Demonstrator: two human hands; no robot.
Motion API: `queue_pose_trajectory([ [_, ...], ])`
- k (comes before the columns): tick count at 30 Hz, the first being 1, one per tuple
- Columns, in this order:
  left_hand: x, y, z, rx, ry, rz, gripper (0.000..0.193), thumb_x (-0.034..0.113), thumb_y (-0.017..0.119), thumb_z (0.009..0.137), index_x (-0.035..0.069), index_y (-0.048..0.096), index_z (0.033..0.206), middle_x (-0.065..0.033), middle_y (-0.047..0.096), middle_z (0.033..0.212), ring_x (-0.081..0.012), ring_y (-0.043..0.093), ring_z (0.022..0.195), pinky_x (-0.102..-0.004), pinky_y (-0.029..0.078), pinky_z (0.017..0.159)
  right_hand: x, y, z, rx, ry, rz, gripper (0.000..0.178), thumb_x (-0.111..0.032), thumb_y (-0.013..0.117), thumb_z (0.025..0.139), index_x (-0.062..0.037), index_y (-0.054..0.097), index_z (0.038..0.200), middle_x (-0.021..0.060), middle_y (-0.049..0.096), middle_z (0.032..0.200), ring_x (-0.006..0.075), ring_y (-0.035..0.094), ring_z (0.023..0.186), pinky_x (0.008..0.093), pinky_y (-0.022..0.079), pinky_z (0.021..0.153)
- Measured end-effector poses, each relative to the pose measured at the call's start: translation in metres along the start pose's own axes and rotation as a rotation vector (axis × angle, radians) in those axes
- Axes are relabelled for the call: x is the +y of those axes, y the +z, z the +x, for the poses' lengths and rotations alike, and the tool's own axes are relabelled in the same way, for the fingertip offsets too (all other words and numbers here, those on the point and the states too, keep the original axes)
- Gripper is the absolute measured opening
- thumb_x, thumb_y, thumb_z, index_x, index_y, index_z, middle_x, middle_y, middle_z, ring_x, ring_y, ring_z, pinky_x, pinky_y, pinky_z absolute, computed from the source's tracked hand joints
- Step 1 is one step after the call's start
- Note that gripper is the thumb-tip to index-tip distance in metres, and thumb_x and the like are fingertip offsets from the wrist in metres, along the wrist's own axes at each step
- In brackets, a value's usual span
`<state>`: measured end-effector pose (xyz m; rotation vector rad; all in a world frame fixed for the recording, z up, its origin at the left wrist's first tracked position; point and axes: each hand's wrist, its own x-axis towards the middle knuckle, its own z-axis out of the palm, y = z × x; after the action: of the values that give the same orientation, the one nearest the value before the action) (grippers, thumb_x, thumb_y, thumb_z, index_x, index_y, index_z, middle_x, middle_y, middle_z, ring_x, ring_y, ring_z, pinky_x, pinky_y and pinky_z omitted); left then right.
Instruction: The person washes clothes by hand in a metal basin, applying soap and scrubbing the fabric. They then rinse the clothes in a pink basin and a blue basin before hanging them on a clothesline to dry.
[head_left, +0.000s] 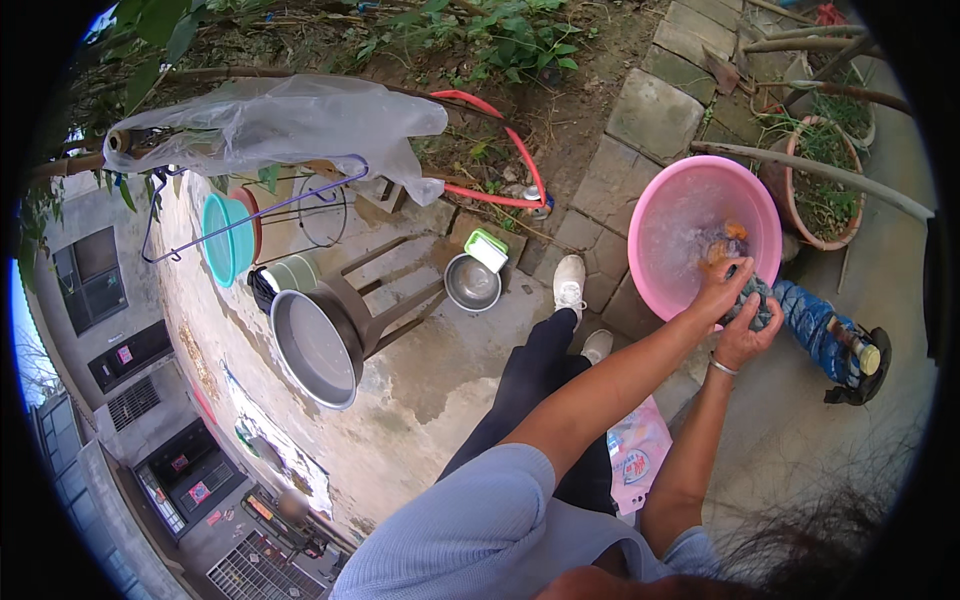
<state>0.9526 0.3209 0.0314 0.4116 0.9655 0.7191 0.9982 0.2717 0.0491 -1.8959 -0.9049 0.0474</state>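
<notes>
A pink plastic basin [668, 205] with soapy water stands on the ground at the upper right. My left hand [722, 287] and my right hand [748, 335] both grip a wet blue-grey garment [760, 300] at the basin's near rim. An orange piece of cloth [733, 232] lies in the water beyond my hands. A bracelet sits on my right wrist.
A blue-wrapped tap fitting [830, 335] lies right of my hands. A steel bowl [472, 283] with a green soap box [487, 248], a large metal pan [315, 350] on a stool, a teal basin [222, 240], a red hose [500, 130], potted plants [825, 185], a pink detergent bag [635, 455].
</notes>
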Motion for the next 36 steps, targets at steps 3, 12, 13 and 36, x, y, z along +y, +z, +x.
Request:
queue_pose_trajectory([
  [3, -0.019, 0.003, 0.001, -0.013, 0.126, 0.236, 0.030, 0.033, 0.059, 0.090, 0.003, 0.063, 0.092, -0.0114, 0.066, 0.095, -0.0217, 0.062, 0.088, -0.0363, 0.047, 0.069, -0.006, -0.010, 0.001, 0.016, 0.105, -0.014, 0.025, -0.017, 0.065, 0.088, 0.0055, 0.060, 0.097, 0.0150, 0.064, 0.095, 0.0234, 0.060, 0.085, 0.0355, 0.047, 0.077],
  [12, -0.022, 0.029, -0.022, 0.163, 0.546, 0.712, 0.021, 0.021, 0.059, 0.080, 0.000, 0.059, 0.076, -0.0240, 0.060, 0.076, -0.0433, 0.059, 0.074, -0.0495, 0.048, 0.067, 0.028, -0.033, 0.013, -0.049, 0.797, 0.337, 0.042, -0.031, 0.059, 0.088, 0.0075, 0.063, 0.104, 0.0147, 0.066, 0.105, 0.0230, 0.064, 0.088, 0.0358, 0.052, 0.079],
  [13, -0.021, 0.027, -0.023, 0.120, 0.505, 0.761, 0.021, 0.021, 0.059, 0.080, 0.001, 0.059, 0.076, -0.0243, 0.061, 0.076, -0.0441, 0.059, 0.074, -0.0503, 0.048, 0.067, 0.035, -0.032, 0.010, -0.053, 0.898, 0.443, 0.040, -0.031, 0.059, 0.088, 0.0058, 0.063, 0.104, 0.0132, 0.066, 0.105, 0.0225, 0.064, 0.088, 0.0359, 0.052, 0.080],
  [36, 0.166, -0.463, -0.305, -0.190, 0.293, -0.880, 0.055, 0.034, 0.059, 0.092, 0.012, 0.040, 0.138, -0.0093, 0.046, 0.139, -0.0302, 0.045, 0.128, -0.0553, 0.038, 0.102, -0.253, 0.079, -0.230, -1.220, 0.121, 0.380, 0.074, -0.037, 0.068, 0.084, -0.0024, 0.036, 0.141, 0.0155, 0.043, 0.138, 0.0158, 0.060, 0.091, 0.0283, 0.050, 0.078],
])
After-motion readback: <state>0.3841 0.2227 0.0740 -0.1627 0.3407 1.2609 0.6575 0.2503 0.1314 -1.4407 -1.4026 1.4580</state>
